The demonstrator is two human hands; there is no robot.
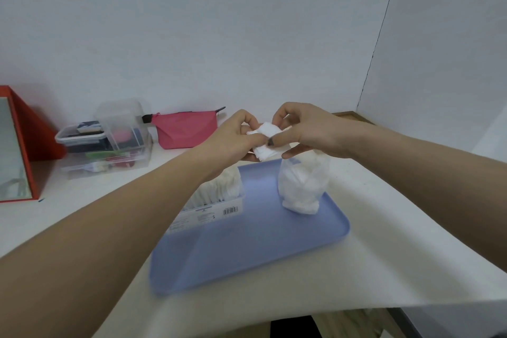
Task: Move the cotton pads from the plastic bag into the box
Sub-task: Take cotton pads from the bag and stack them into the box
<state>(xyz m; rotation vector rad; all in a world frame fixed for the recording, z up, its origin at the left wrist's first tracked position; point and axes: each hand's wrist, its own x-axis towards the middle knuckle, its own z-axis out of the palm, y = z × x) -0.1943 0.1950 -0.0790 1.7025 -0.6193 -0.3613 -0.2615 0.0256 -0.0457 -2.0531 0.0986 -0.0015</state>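
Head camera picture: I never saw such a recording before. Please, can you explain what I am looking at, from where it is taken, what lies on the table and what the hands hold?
No machine is here. A person wears a camera on the head, so the one picture looks forward and down along both bare forearms.

The left hand and the right hand meet above the table and together pinch a small stack of white cotton pads.

Below them a blue tray lies on the white table. On the tray stand a plastic bag with more pads, and a box already holding a row of pads.

At the back left are a pink pouch, clear organisers and a red-framed mirror.
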